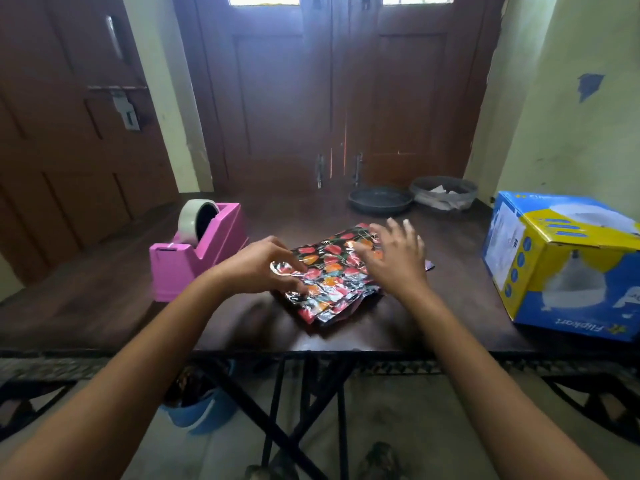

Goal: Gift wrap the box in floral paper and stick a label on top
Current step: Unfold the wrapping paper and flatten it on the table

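Left hand (pixel 254 268): fingers curled, pinching left edge of paper (pixel 329 282). Right hand (pixel 394 258): fingers spread above paper's right side; blurred, contact cannot be told. Paper folded, lying flat mid-desk (pixel 104 306). Box (pixel 561 271) at desk's right side, well apart. Pink tape dispenser (pixel 197 251) just left of paper. Pan (pixel 381 200) and lined bin (pixel 443 192) at far side. Brown doors (pixel 294 98) behind; yellowish wall (pixel 571 133) right.

A dark wooden table (pixel 104 306) fills the middle. At its far edge, toward 1 o'clock, sits a dark round pan (pixel 380 199) – just beside it, further right, is a grey mesh basket (pixel 443 192) with paper scraps inside. At 12 o'clock stands a brown double door (pixel 284 98); at 10 o'clock, another door (pixel 52 133) with a metal latch (pixel 126 110). Under the table at 7 o'clock is a blue bucket (pixel 202 410).
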